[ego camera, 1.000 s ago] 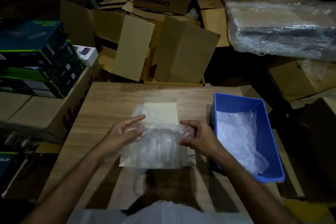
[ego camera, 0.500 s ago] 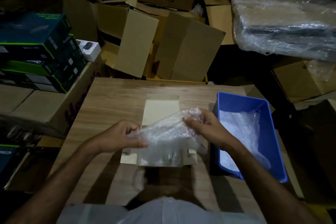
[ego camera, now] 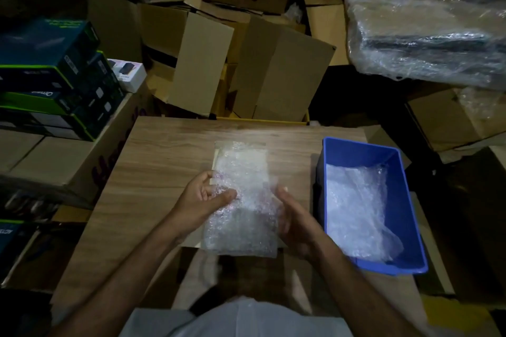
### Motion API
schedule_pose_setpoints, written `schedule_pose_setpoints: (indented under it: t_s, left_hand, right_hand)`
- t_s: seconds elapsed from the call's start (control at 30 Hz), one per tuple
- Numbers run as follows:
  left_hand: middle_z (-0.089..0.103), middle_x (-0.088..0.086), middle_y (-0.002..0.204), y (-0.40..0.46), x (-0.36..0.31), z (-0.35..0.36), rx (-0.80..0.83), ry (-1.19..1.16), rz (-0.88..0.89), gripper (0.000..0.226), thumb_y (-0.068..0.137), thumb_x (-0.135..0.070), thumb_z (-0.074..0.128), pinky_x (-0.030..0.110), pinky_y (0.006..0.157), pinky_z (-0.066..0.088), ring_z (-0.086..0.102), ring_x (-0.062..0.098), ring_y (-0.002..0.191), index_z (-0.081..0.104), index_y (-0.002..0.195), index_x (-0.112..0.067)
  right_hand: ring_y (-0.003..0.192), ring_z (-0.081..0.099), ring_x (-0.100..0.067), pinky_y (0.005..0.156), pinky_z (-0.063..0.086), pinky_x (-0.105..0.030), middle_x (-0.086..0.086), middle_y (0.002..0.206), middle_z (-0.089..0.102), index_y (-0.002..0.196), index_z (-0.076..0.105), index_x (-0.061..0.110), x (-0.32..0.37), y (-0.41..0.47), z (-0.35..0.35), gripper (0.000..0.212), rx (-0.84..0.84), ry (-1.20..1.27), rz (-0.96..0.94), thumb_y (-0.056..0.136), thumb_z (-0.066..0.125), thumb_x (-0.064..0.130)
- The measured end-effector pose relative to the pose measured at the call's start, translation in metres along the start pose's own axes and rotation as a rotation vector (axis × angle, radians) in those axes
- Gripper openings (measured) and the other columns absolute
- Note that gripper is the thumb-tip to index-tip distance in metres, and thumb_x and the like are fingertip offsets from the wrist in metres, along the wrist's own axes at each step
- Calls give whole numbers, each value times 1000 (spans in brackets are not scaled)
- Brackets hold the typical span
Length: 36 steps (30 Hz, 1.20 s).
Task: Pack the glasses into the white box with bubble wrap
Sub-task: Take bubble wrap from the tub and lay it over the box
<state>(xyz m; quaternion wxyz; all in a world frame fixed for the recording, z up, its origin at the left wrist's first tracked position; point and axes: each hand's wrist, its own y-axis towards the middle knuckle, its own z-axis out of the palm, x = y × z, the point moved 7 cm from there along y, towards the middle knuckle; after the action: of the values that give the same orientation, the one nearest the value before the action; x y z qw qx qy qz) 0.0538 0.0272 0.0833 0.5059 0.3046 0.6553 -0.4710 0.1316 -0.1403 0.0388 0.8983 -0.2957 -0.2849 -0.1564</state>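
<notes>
Dim storeroom, cardboard cartons behind wooden table (ego camera: 164,161). Bubble wrap sheet (ego camera: 241,208) spread over white box (ego camera: 215,157) at table centre; box nearly hidden beneath. Left hand (ego camera: 204,201) pinches sheet's left edge; right hand (ego camera: 294,216) fingers straight against right edge. Glasses: cannot tell where. Blue bin (ego camera: 408,200) right of box holds more wrap. Risk: one-sided grip, sheet slides off or bunches; poor light hides misalignment.

You are in a dim storeroom or packing area. Beyond the far edge of the small wood-grain table (ego camera: 169,150), open brown cardboard cartons (ego camera: 276,74) are piled loosely. Off its left edge, dark blue-and-green retail boxes (ego camera: 52,74) stack on sealed cartons. Past its far right corner lies a flat bundle in clear plastic wrap (ego camera: 427,44).
</notes>
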Motion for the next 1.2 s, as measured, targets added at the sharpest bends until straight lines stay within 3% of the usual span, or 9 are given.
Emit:
schedule_pose_setpoints:
  t_s: [0.13,0.23,0.37,0.5,0.6,0.7,0.87,1.03,1.2]
  left_hand:
    - [62,-14,113,-8,0,-1,-164,10,72,81,90,-5,73,15,64,57,68,-14,90,30,148,-40]
    - [50,-18,144,-9,2,-5,-22,129,102,84,82,-18,82,24,90,57,53,-1,129,40,148,-49]
    - [62,-9,138,-9,7,-13,75,243,21,78,68,-13,93,44,98,57,66,10,118,61,136,-33]
    - [73,-5,95,-4,-4,-19,-12,666,141,16,82,-28,83,43,77,60,70,10,86,77,97,-27]
    - [63,-6,113,-5,-9,-21,32,669,207,17,90,-40,71,30,83,56,61,6,106,75,99,-25]
    - [75,3,111,-10,2,-9,200,202,27,21,98,-21,63,22,73,58,72,13,98,70,116,-14]
    - [74,14,107,-6,25,-11,129,87,29,15,100,-6,59,40,71,57,71,29,91,61,114,-3]
    - [74,1,109,-13,43,-16,103,29,-83,20,95,-6,60,30,75,58,70,25,101,78,91,-12]
    - [73,10,121,-19,43,-22,85,-136,-103,25,95,-13,64,30,76,61,72,21,101,72,116,-1]
  right_hand:
    - [118,67,-25,86,60,-35,-5,134,61,151,37,27,12,0,-5,87,-230,-261,-198,80,83,5]
    - [132,52,-17,94,57,-30,3,150,43,154,30,40,27,-5,5,94,-157,-531,-354,83,80,2]
    - [81,72,0,69,58,-18,9,105,61,146,49,17,30,-8,10,82,-39,-770,-332,76,83,-6]
    - [76,68,-7,62,54,-21,6,91,69,100,74,15,41,-5,27,20,-59,-1202,-494,83,83,16]
    - [60,64,-24,51,51,-38,-8,71,66,73,70,7,44,3,24,25,40,-1131,-472,90,76,24]
    - [96,72,-31,83,61,-53,-15,106,72,101,71,5,34,5,5,33,-22,-836,-247,92,73,36]
    - [92,69,-31,74,57,-46,-18,108,67,113,62,9,15,4,-3,17,-32,-630,-266,97,62,9]
    - [122,62,-26,99,55,-49,-11,131,62,88,77,9,1,1,-1,34,-25,-626,-212,95,52,-13]
    - [110,70,-28,93,59,-51,-15,118,71,105,73,-1,4,1,2,25,-13,-654,-334,84,79,11]
